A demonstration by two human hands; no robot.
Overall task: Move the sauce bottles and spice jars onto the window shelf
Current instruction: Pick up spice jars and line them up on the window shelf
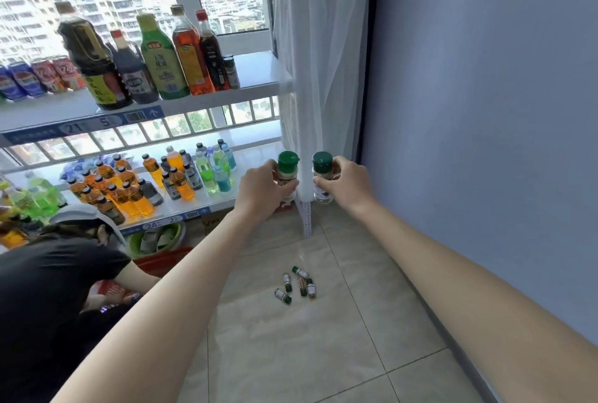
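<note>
Two spice jars are held up side by side in front of the shelving, one in each hand. Far left, a second person in a black top (48, 289) crouches low by the rack. Above, the upper window shelf (259, 72) carries drink cans (35, 77) at its left end, then a row of sauce bottles (152, 56) standing upright, with a small dark-capped jar (231, 72) just beside the last bottle. Below it, the lower shelf (252, 156) is crowded with small orange, green and blue drink bottles (155, 176). Moving right, the left hand (263, 187) grips a green-capped spice jar (287, 173) around its body, fingers curled round it, the jar upright. Just beside it, the right hand (343, 181) pinches and wraps a second green-capped spice jar (322, 176), also upright; the two jars are near each other but apart, in front of the white curtain (320, 46). Lower down, on the tiled floor (323, 354) between the forearms, several more small spice jars (296, 284) lie on their sides in a loose cluster. A blue-grey wall (485, 111) fills the right side.
</note>
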